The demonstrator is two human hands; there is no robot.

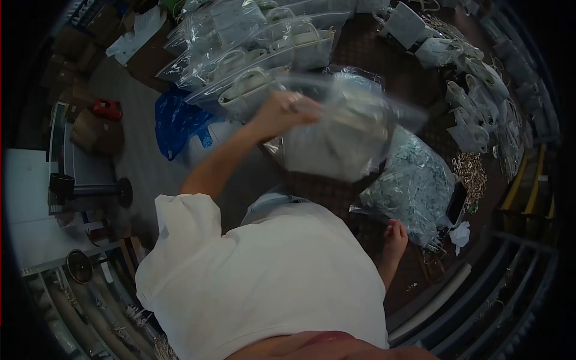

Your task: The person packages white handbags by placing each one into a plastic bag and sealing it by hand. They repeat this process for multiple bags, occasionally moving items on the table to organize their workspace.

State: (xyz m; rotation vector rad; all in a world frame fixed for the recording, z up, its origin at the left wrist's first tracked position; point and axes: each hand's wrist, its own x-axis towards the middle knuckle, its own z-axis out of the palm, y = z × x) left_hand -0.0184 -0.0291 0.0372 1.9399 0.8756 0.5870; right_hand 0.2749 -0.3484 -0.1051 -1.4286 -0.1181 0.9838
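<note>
My left hand [285, 114] is closed on the upper edge of a clear plastic bag [387, 107]. Inside this bag is a pale handbag [336, 144] with a gold-toned trim; motion blurs both. At the lower right, my right hand [394, 236] has its fingers curled together, and whether anything small is in them cannot be made out. Just above it lies a large clear sack [414, 177] filled with many small pale-green and white packets. A dark flat object [456, 202] rests at the sack's right side.
Handbags in clear bags [240, 66] stand in rows at the back left. More white handbags [471, 114] and a heap of gold-coloured chains [469, 177] lie to the right. A blue plastic bag [177, 123] sits at left, near cardboard boxes [96, 129]. Crumpled white tissue [460, 236] lies lower right.
</note>
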